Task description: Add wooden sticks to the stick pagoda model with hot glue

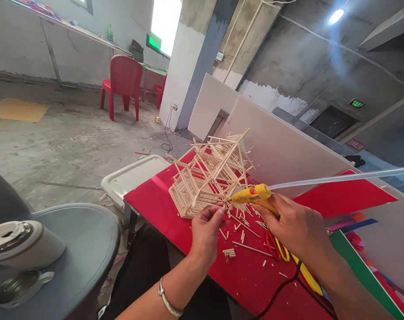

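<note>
My right hand [297, 224] is wrapped round a yellow hot glue gun [251, 194], its nozzle pointing left. A long clear glue stick [338, 178] runs out of its back to the right. The thumb and fingers of my left hand [205, 229] pinch together right at the nozzle tip; whatever small piece lies between them is too small to make out. Just beyond both hands stands a model house frame [210, 171] built of thin wooden sticks. Short cut sticks [229, 253] and scraps lie on the red tabletop [202, 262] below the glue gun.
Red-handled pliers [271, 244] and a yellow-handled tool [310, 278] lie by my right wrist, with a black cord [282, 291] across. At left, a grey round table [88, 222] bears a lidded pot [28, 244] and cup [18, 289]. White boards [288, 138] lean behind.
</note>
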### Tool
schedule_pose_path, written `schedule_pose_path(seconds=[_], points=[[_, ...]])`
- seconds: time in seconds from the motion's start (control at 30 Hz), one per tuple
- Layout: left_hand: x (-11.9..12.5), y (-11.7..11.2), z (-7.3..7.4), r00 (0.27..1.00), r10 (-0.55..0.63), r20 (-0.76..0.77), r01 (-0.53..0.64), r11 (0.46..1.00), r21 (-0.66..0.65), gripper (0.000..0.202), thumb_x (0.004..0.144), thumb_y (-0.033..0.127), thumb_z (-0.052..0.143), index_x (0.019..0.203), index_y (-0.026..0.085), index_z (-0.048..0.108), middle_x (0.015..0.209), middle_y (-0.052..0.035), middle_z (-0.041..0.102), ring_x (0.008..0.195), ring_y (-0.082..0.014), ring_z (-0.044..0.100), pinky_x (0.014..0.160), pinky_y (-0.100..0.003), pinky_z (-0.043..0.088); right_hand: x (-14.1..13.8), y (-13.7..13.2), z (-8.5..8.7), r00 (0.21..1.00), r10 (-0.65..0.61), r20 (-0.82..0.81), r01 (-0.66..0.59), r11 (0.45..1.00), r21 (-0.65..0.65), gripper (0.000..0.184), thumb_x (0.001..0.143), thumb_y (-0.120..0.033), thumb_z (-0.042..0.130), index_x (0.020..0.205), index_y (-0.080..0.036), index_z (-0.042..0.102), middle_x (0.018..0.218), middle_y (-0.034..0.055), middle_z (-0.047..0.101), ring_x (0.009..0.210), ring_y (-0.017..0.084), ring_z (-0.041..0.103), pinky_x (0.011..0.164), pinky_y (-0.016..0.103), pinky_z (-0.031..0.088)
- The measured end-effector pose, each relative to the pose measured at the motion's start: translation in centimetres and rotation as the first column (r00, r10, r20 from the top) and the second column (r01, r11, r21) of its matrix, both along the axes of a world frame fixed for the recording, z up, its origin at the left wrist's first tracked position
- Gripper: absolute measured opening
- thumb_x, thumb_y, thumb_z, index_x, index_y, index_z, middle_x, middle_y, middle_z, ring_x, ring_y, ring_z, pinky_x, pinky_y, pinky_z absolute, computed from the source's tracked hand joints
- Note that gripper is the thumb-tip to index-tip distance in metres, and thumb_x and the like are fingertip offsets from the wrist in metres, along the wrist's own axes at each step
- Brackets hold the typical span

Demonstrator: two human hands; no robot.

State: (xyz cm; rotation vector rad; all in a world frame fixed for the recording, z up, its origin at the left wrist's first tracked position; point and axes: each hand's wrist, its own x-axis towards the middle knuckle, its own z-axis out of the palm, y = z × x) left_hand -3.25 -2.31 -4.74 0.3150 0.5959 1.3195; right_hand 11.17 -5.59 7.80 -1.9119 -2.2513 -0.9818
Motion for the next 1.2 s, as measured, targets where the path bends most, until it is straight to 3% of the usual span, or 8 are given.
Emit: schedule_pose_path(seconds=[0.7,0.97,1.2], points=[[0.1,0.0,0.0,1.0,0.01,0.01,-0.009,1.0,-0.014,0.025,0.06,0.031,0.084,0.071,0.013,0.072,0.098,-0.0106,0.067,0.085,-0.0187,0.061,0.063,-0.026,0.054,0.5,-0.7,0.3,0.998,-0.056,0.004,0.056,0.998,-0.036,0.036,0.091,-0.055,0.046,0.1,-0.024,0.063,0.075,0.0013,0.069,0.061,0.02,0.064,0.049,0.028,0.031],[1.0,-0.1,0.3,0.999,0.001,-0.053,-0.003,1.0,-0.03,0.029,0.059,0.036,0.083,0.071,0.012,0.071,0.074,-0.0055,0.064,0.063,-0.0125,0.055,0.048,-0.022,0.048,0.4,0.1,0.3,0.998,-0.049,-0.043,0.049,0.999,0.004,0.037,0.091,-0.055,0.046,0.094,-0.022,0.063,0.076,0.0028,0.069,0.062,0.02,0.064,0.049,0.028,0.031],[1.3,0.1,0.1,0.999,0.018,-0.028,-0.019,0.999,-0.038,0.028,0.057,0.034,0.084,0.07,0.013,0.071,0.073,-0.0045,0.065,0.064,-0.0115,0.055,0.057,-0.024,0.051,0.6,0.6,-0.2,0.998,0.016,-0.061,-0.013,0.999,0.05,0.038,0.091,-0.054,0.047,0.098,-0.021,0.063,0.077,0.0041,0.07,0.063,0.02,0.065,0.05,0.028,0.031]])
